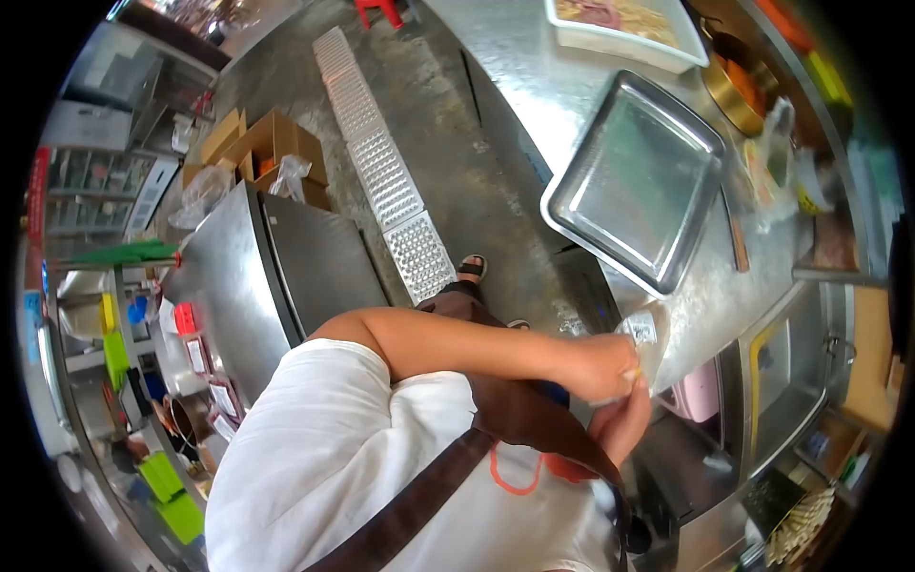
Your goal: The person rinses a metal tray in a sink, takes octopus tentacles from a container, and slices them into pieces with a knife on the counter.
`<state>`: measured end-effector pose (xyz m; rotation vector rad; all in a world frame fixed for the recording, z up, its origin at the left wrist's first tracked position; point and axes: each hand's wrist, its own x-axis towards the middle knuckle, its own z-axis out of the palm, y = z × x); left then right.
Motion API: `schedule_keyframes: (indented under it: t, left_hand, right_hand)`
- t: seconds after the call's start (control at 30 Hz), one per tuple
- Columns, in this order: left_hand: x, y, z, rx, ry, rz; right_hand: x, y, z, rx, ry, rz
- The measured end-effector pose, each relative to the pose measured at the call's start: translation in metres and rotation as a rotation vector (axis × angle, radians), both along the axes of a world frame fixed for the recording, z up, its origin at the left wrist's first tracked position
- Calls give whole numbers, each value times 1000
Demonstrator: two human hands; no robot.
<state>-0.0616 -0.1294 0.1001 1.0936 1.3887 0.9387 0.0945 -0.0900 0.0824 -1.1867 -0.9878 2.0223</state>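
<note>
Left hand closed on clear packet; right hand against it, hold unclear — slack pinch could drop packet past desk edge.

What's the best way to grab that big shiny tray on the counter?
Probably by the rim, with hands on opposite sides, coming from the floor-aisle side. The tray lies flat on the counter, and its raised rim runs all around, so fingers should have something to hook. A wooden handle lies beside the opposite side, likely making that way more awkward.

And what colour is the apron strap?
The strap is dark brown, best seen in the head view.
</note>
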Motion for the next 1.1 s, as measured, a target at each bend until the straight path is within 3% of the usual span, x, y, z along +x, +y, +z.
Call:
schedule_keyframes:
  t: [0.03,0.07,0.13,0.2,0.23,0.3,0.37,0.4,0.43,0.5,0.57,0.63,0.7,0.77,0.8,0.87,0.93,1.1]
  left_hand:
    - [-6,-11,9,2,-54,-38]
    - [-15,-19,11,37,-80,-76]
    - [-36,-32,11,77,-70,-122]
    - [-60,-48,10,122,-49,-175]
    - [-71,-59,6,149,-11,-165]
    - [-98,-87,0,169,31,-157]
    - [-132,-118,-7,331,44,73]
    - [-162,-135,14,21,-177,44]
    - [-186,-153,12,2,-92,97]
    - [-230,-197,10,94,-39,232]
    - [-260,-235,-7,71,-35,403]
    - [-282,-266,-18,34,-179,662]
    - [-306,-290,-36,8,-187,717]
    - [-330,-306,-54,-34,-54,927]
    - [-340,-314,-60,-25,-48,923]
    - [-363,-328,-73,-97,-66,1173]
    - [-388,-343,-76,-206,-271,1357]
    - [-440,-357,-63,-224,-358,1634]
  right_hand:
    - [10,0,-6,6,-7,18]
    - [21,4,-20,-10,319,247]
    - [2,-8,-4,-15,639,471]
    - [-63,-42,53,-224,99,158]
    - [-73,-45,47,-212,100,155]
    - [-98,-53,33,-506,151,459]
    - [-141,-68,27,-498,104,458]
    - [-158,-67,19,-473,205,702]
    - [-181,-72,17,-439,307,944]
    - [-229,-78,20,-387,269,973]
    - [-275,-61,-2,-248,357,1305]
    - [-325,-47,-43,-391,385,1131]
    - [-391,-54,-55,-178,148,865]
    - [-457,-56,-88,32,-14,756]
    - [-492,-55,-105,62,-80,751]
    - [-563,-52,-144,155,-209,717]
    - [-626,-50,-180,264,-306,642]
    - [-740,-29,-213,323,-406,577]
